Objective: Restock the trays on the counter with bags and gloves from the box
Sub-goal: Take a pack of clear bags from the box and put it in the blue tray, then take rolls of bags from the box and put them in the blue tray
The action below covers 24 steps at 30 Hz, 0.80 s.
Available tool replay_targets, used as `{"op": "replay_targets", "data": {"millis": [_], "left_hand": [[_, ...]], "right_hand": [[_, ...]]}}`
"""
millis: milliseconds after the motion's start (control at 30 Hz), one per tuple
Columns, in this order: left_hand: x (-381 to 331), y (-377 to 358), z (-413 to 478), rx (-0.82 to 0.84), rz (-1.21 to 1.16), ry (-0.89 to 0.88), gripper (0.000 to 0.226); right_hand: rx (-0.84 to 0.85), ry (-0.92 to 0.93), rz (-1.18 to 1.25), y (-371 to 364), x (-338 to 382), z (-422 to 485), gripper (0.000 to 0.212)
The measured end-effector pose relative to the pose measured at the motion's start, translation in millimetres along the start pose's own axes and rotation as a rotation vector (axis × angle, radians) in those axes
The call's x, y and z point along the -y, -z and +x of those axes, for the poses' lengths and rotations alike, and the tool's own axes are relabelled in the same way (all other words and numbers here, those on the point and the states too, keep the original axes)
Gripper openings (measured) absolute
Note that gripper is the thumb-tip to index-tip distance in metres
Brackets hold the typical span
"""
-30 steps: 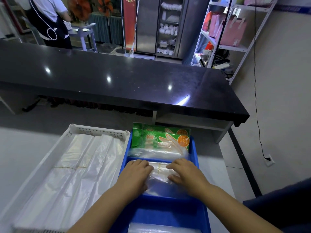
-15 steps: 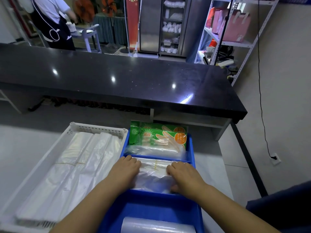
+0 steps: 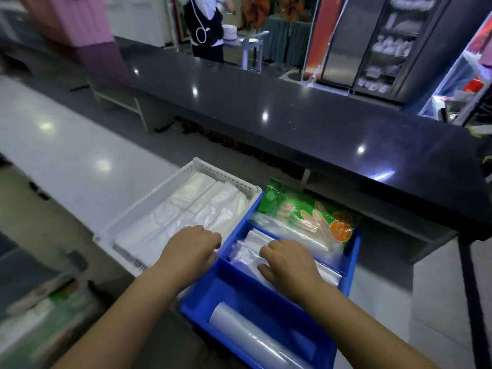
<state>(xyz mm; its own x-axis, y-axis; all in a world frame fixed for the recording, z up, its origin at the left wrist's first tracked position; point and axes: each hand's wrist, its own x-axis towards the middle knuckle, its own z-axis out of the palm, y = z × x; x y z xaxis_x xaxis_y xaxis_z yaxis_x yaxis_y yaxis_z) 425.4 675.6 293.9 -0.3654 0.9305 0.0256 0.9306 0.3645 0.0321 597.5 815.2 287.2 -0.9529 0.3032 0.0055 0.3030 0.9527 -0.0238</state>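
Far L, low: blurred shape w/ green print, prob. the box (image 3: pixel 40 312); contents unreadable. Next, the white tray (image 3: pixel 143 206), white bags (image 3: pixel 202 206) flat inside. L hand (image 3: pixel 190 249) over its near R corner, fingers bent down, tips hidden, so can't tell if gripping. Alongside, touching: blue tray (image 3: pixel 266 291). Mid compartment holds clear bags (image 3: pixel 247 253), long axis along the compartment. R hand (image 3: pixel 290 265) lies on them, pressing, nothing pinched. Far compartment: glove pack (image 3: pixel 300 211). Box lies L, so L hand nearer for next fetch.
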Motion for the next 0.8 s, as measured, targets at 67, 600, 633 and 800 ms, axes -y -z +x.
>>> {"op": "replay_targets", "data": {"millis": [67,600,633,800], "left_hand": [[17.8,3.3,-22.9,-0.011,-0.015,0.082,0.023],[225.8,-1.7,-282.7,-0.096,-0.166,0.531,0.017],[241.8,-5.4,-303.3,-0.093,-0.182,0.555,0.016],[308.5,-20.9,-404.6,-0.056,-0.165,0.695,0.015]], "right_hand": [[-0.005,0.056,0.006,2.0,18.0,10.1,0.03],[-0.054,0.348,-0.014,3.1,288.5,90.0,0.028],[-0.042,0.357,-0.001,-2.3,311.1,93.5,0.028],[0.021,0.4,0.057,-36.1,415.2,110.4,0.025]]}}
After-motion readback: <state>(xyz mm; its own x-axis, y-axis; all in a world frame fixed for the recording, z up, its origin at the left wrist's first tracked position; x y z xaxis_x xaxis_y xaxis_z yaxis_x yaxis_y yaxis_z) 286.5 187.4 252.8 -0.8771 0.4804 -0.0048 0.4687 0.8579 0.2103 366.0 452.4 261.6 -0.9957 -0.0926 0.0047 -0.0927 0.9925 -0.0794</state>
